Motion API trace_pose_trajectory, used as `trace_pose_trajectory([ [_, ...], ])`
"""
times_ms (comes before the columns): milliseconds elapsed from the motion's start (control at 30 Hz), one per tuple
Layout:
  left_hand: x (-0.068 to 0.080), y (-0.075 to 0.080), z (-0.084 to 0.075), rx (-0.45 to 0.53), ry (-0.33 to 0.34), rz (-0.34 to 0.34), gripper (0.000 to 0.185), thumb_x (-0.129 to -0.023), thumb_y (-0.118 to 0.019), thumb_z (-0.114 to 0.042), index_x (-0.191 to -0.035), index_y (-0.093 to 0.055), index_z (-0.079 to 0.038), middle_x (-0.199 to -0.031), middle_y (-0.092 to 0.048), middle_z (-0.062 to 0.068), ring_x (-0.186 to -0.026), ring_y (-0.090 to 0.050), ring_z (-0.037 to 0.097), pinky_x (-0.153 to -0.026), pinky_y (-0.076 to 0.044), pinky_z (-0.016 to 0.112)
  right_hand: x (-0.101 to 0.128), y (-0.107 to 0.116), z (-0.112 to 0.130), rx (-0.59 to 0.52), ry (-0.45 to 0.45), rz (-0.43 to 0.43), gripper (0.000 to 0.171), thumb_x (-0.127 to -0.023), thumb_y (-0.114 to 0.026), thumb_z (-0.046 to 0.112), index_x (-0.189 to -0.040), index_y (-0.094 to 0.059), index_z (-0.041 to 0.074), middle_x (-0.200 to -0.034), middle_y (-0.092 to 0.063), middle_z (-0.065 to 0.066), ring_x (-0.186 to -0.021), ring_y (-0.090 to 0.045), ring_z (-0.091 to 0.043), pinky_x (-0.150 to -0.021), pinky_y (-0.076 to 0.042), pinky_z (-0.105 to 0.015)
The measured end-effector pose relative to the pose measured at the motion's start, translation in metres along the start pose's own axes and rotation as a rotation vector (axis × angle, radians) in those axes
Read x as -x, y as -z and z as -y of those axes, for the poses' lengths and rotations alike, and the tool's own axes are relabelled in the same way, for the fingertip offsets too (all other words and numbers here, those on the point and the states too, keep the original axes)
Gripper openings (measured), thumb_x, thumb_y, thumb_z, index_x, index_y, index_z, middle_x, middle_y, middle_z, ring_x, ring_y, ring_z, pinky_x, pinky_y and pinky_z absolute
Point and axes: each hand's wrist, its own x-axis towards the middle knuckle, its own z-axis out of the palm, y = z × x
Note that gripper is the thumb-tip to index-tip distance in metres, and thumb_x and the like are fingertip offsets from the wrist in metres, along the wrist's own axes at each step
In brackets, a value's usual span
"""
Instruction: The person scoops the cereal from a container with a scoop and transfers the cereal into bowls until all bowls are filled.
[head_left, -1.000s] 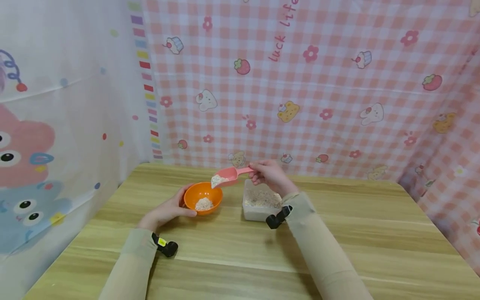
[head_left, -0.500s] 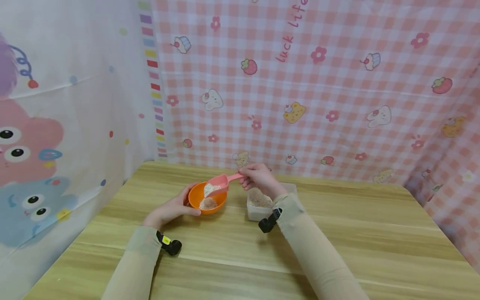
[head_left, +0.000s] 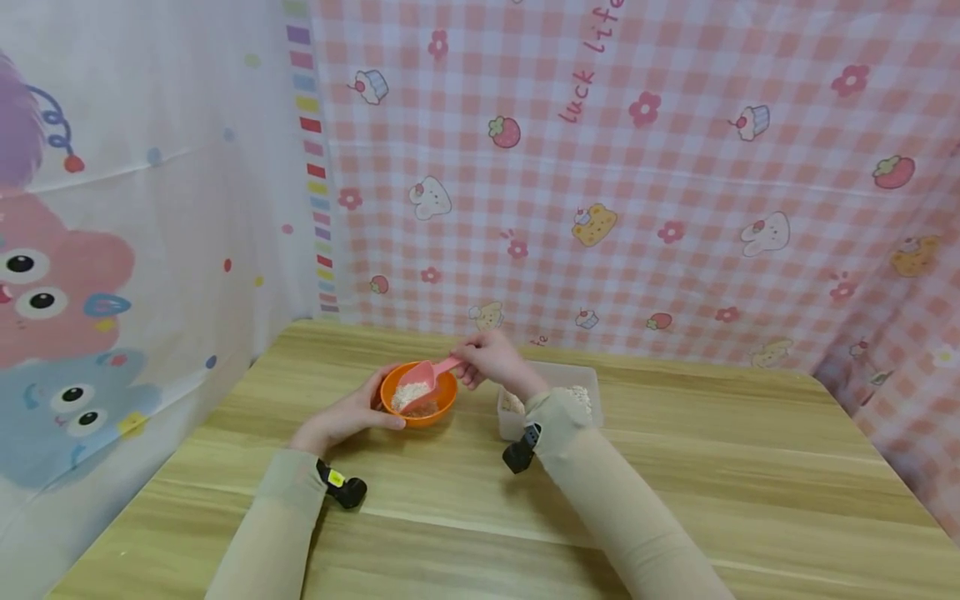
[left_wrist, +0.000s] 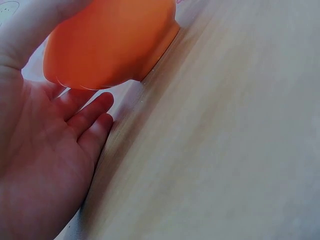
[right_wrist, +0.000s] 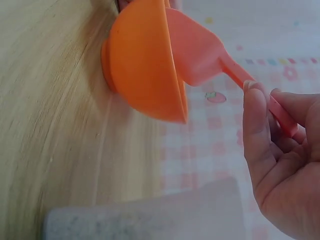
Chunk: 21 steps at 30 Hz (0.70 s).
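My left hand (head_left: 347, 418) holds an orange bowl (head_left: 448, 397) on the table from its left side, thumb at the near rim. In the left wrist view the thumb crosses the bowl's wall (left_wrist: 117, 45) and several fingers lie below it. The pink scoop (head_left: 425, 375) is pinched by its handle in my right hand (head_left: 491, 360). Its head dips inside the bowl, tilted down to the left, with pale oat-like flakes (head_left: 410, 393) at its lip. More flakes lie in the bowl, partly hidden by the scoop. In the right wrist view, thumb and fingers grip the scoop's handle (right_wrist: 282, 116).
A translucent white container (head_left: 512, 427) with similar flakes stands right of the bowl, partly behind my right forearm. Both stand on a wooden table (head_left: 420, 517). A pink checked cloth (head_left: 540, 183) hangs behind the table, and a white printed cloth (head_left: 202, 92) at the left.
My right hand has moved left and lowered the scoop from above the bowl's rim into the bowl. The flakes have slid toward its lip. My left hand stays on the bowl.
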Motion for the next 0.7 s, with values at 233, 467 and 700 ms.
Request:
trace_pose_trajectory([
  [233, 0.000, -0.001, -0.001, 0.010, -0.012, 0.007, 0.098, -0.081, -0.078, -0.009, -0.153, -0.011, -0.006, -0.154, -0.022, 0.020, -0.140, -0.020, 0.034, -0.115, -0.011, 0.050, 0.004, -0.008, 0.013, 0.192, 0.112, 0.041, 0.021, -0.098, -0.057, 0.014, -0.093, -0.070, -0.003, -0.066, -0.065, -0.011, -0.051, -0.059, -0.016, -0.055, -0.057, -0.039],
  [467, -0.002, -0.001, 0.001, 0.006, -0.006, 0.002, 0.098, -0.080, -0.079, -0.010, -0.153, -0.013, -0.009, -0.153, -0.024, 0.018, -0.139, -0.023, 0.032, -0.114, -0.015, 0.049, 0.012, -0.002, 0.026, 0.273, 0.176, 0.042, 0.019, -0.098, -0.056, 0.011, -0.094, -0.069, -0.002, -0.066, -0.062, -0.012, -0.050, -0.057, -0.015, -0.051, -0.055, -0.033],
  [700, -0.003, 0.001, 0.006, 0.000, -0.028, -0.005, 0.097, -0.080, -0.079, -0.009, -0.152, -0.016, -0.007, -0.153, -0.024, 0.019, -0.139, -0.023, 0.034, -0.114, -0.013, 0.050, 0.014, 0.014, 0.028, 0.258, 0.161, -0.001, 0.020, -0.098, -0.057, 0.012, -0.090, -0.069, -0.001, -0.064, -0.063, -0.012, -0.049, -0.058, -0.016, -0.050, -0.055, -0.033],
])
